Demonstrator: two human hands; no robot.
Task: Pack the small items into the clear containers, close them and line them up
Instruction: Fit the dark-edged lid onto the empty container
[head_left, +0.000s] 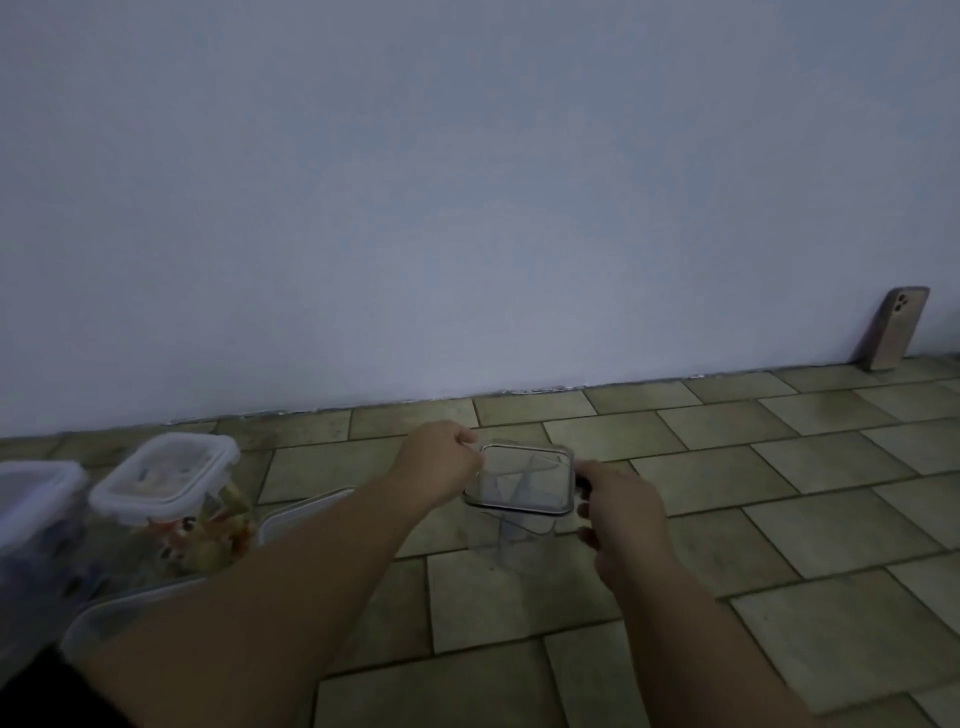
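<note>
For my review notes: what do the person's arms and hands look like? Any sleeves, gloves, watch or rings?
The left forearm and right forearm are bare, no sleeves in view. The left hand and right hand wear no gloves; no watch, bracelet or ring shows, though the picture is dim and blurry.

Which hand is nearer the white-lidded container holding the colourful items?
Left. The left hand grips the left edge of the dark-rimmed container, to the right of the white-lidded container; the right hand holds the opposite edge, further away.
</note>
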